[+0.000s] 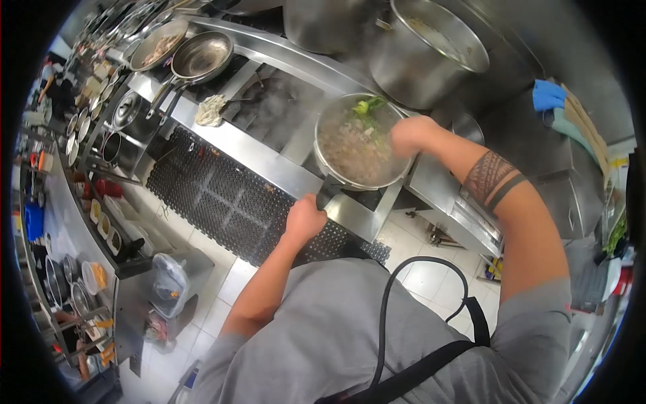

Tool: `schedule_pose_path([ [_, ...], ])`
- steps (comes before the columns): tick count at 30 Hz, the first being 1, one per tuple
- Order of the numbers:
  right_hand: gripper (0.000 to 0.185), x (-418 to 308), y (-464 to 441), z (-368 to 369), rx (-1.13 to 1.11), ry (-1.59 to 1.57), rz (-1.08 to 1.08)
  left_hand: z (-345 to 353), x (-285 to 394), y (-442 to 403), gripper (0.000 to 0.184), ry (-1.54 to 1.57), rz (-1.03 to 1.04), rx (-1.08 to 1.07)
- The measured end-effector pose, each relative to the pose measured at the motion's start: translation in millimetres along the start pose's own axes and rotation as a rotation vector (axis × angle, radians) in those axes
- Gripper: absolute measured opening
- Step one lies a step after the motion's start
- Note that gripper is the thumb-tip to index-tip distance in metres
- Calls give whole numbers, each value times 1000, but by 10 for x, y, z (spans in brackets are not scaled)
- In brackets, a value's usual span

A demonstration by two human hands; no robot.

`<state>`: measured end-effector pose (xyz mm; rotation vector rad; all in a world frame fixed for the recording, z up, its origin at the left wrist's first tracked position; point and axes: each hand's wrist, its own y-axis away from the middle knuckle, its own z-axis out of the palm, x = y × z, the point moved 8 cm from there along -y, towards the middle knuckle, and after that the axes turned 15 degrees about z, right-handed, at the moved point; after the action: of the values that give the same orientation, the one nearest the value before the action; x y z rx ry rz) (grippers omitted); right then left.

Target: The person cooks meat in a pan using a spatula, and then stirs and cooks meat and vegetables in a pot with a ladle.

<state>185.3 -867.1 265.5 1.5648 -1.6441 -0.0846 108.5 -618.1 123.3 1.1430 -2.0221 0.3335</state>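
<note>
A steel pot stands on the stove, filled with a steaming brown, chunky mixture. Green leafy vegetables lie at the far side inside it. My left hand is closed around the black handle on the pot's near side. Over the pot's right rim, my right hand is closed with its fingers turned down toward the food. Whatever it grips is hidden by the hand and the steam.
Two large stockpots rise behind the pot. Left along the stove are a frying pan, a pan with food and a crumpled cloth. A black rubber mat covers the floor. Counters with containers line the left.
</note>
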Motion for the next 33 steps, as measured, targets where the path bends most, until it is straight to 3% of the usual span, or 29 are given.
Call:
schedule_pose_path([
  [2,7,186,-59,364,-338,-115,-68,-10,5,-2,25,-7,7,1],
  [4,14,280,174,585,-555,-822,76,6,12,-16,25,37,14,-20],
  [6,23,127,173,1062,-548,-1056,203,14,-16,-42,27,16,14,-21],
  [8,26,-288,253,1110,-521,-1224,81,52,-30,-44,27,30,9,-57],
  [11,28,-691,229,1102,-469,-1505,127,38,-28,-40,31,37,-16,-72],
  [13,28,-816,254,1145,-677,-1817,301,6,1,-52,32,28,-12,-77],
  [17,27,-765,387,1312,-896,-2035,309,-85,49,-55,34,6,-32,-90],
  [19,27,-694,535,1464,-1037,-2288,220,-98,54,-62,34,-10,-33,-92],
  [22,28,-626,662,1718,-1120,-2486,117,-112,84,-44,34,-14,-27,-85],
  [28,29,-765,1144,1989,-1267,-2773,115,-46,25,-72,30,-39,-6,-66],
  [32,30,-591,1453,1844,-1247,-2746,4,-74,55,-55,26,-27,5,-52],
  [33,31,-452,1515,1784,-1036,-2570,158,-86,58,-37,26,-25,-6,-49],
])
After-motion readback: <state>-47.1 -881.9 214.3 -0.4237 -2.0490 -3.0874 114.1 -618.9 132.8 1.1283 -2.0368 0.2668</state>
